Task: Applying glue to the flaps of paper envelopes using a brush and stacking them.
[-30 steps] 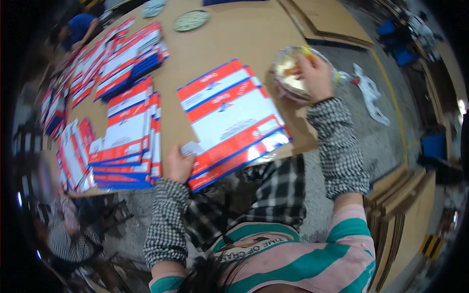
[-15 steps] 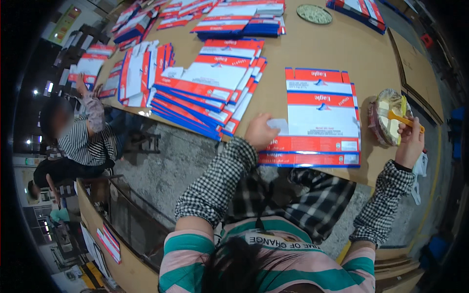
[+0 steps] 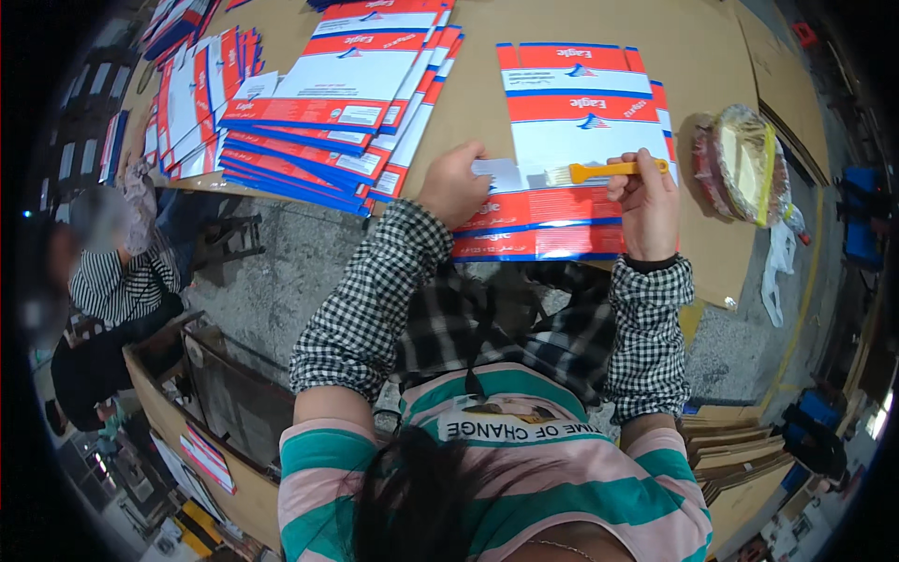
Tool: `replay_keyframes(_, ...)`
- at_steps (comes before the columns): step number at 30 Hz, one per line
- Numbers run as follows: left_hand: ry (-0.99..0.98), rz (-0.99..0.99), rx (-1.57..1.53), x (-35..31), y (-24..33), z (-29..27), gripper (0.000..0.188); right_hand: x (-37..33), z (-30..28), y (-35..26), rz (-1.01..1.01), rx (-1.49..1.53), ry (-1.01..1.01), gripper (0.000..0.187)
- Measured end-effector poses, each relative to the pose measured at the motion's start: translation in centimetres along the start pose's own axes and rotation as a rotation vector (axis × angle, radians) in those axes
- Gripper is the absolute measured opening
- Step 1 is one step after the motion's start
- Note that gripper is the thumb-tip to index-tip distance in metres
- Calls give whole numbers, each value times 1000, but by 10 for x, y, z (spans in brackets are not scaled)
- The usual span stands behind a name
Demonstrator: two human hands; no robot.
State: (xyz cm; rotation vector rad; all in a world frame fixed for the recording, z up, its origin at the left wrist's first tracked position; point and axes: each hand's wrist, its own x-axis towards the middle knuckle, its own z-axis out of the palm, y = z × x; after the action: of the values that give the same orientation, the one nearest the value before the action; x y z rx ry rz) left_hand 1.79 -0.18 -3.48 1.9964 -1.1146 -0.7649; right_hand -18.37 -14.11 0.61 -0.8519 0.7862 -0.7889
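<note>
A flat printed carton (image 3: 582, 136), red, white and blue, lies on the table edge in front of me. My right hand (image 3: 648, 211) is closed on the yellow handle of a flat paintbrush (image 3: 599, 172). Its pale bristles point left, over the carton's lower white panel; whether they touch it I cannot tell. At the carton's left side my left hand (image 3: 453, 185) pinches a small whitish piece (image 3: 502, 174) with an uneven edge. Right of the carton stands a plastic-wrapped bowl (image 3: 724, 173) with a pale cream substance in it.
Fanned stacks of similar cartons (image 3: 351, 89) lie on the brown table (image 3: 478, 94) at the left. A co-worker in a striped top (image 3: 122, 286) sits at far left. A white plastic bag (image 3: 777, 267) hangs beyond the right edge; cardboard sheets (image 3: 735, 440) are piled low at right.
The paintbrush has moved from the bowl leftward to over the carton, in my right hand. My left hand still pinches the whitish piece. The whole view has shifted.
</note>
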Motion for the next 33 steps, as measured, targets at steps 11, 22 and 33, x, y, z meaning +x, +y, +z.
replay_keyframes(11,54,172,-378,-21,-9,5,22,10,8,5,39,10,-26,24)
replay_keyframes(22,229,172,-457,-35,-12,11,18,17,19,14,136,-92,-88,21)
replay_keyframes(33,234,180,-412,-36,-7,6,21,22,19,20,195,-112,-87,20)
